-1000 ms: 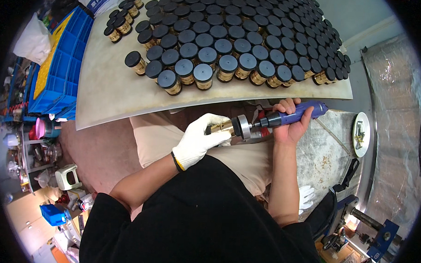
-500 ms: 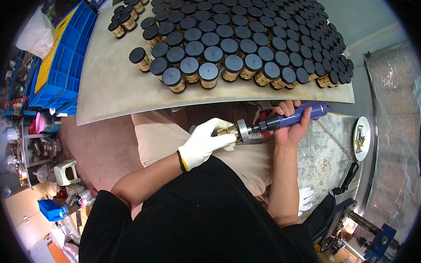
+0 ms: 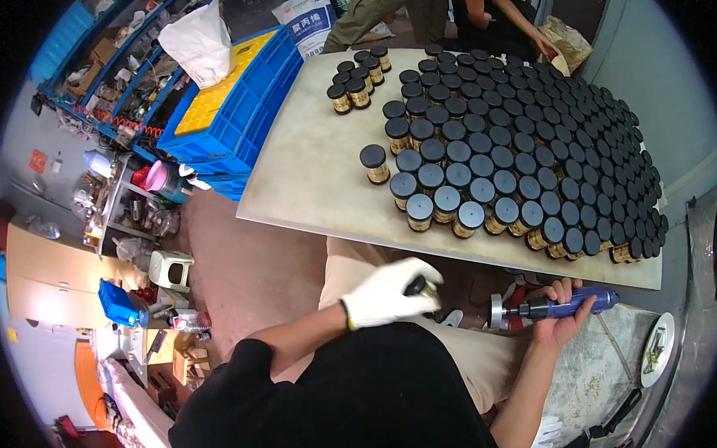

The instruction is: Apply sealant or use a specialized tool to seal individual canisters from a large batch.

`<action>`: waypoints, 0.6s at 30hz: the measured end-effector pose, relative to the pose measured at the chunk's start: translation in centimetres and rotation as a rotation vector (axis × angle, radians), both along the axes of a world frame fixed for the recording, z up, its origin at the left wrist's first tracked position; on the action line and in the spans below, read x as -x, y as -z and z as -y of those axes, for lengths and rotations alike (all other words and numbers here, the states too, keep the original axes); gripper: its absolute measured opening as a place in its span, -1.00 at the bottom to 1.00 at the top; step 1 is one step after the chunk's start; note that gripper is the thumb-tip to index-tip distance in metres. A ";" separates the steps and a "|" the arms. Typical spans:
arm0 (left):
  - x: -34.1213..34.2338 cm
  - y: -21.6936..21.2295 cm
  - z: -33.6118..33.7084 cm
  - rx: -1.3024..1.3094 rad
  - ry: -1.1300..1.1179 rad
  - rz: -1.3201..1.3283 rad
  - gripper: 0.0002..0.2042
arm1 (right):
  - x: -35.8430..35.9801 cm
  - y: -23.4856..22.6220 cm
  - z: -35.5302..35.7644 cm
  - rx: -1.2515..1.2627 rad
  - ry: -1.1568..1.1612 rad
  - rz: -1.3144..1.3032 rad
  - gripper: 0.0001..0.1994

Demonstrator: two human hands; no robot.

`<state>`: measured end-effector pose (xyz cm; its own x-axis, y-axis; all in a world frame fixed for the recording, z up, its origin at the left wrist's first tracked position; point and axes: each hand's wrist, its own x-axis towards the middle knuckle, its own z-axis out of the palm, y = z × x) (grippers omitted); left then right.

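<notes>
Brass cylinder with black end, near view centre, pinched in gloved left hand; grip closed round it, partly hidden. Right hand, bare, at 3 o'clock from it: grip wrapped round purple driver, metal cup pointing to 9 o'clock, apart from cylinder. Bench toward 12, black-capped cylinders crowded toward 1. White plate at 4 from driver.

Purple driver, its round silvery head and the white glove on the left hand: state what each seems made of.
Purple driver: probably plastic, given its smooth, slightly glossy casing.
Round silvery head: likely bare metal, from its sheen.
White glove: apparently knitted fabric, matt and close-fitting.
</notes>
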<state>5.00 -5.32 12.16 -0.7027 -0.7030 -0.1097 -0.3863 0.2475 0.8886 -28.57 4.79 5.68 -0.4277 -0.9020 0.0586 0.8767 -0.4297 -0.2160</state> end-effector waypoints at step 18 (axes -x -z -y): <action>-6.3 0.9 18.5 0.277 -0.621 -0.262 -0.46 | -0.8 0.1 0.7 -0.035 0.040 -0.081 -0.64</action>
<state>11.26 -23.78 11.21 -0.1441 -0.9582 0.2471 -0.3111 0.2809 0.9079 -27.80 4.09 5.62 -0.4585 -0.8865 0.0633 0.8381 -0.4549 -0.3011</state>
